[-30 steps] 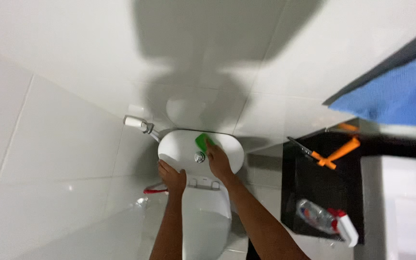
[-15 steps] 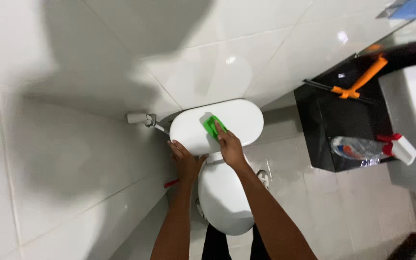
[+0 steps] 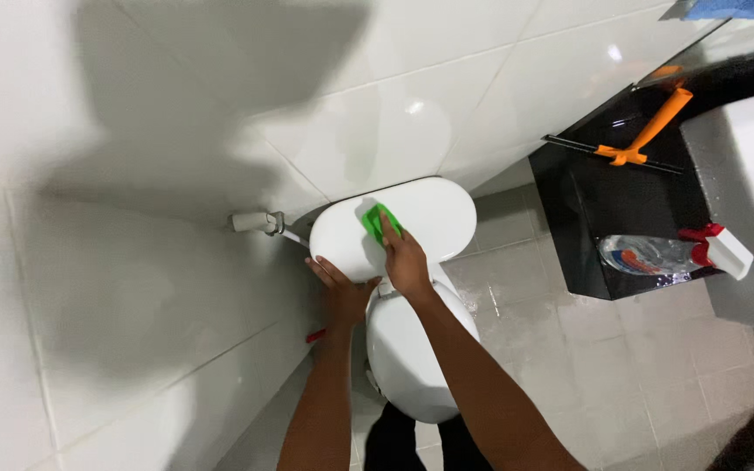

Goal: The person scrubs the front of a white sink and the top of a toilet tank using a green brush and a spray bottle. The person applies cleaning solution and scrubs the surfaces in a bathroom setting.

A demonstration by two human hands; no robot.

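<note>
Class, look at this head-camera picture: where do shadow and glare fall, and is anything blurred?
Head view: a large soft shadow darkens the white wall tiles at upper left; small glare spots shine on the tiles above the toilet tank lid; the right hand on the green sponge looks slightly soft; wide-angle lens tilts the tile lines.

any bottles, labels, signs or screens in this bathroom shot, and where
Spray bottle: lying on its side on the black ledge right of the toilet, clear body, red and white trigger head, label in blue, red and white.
No signs or screens in view.
</note>
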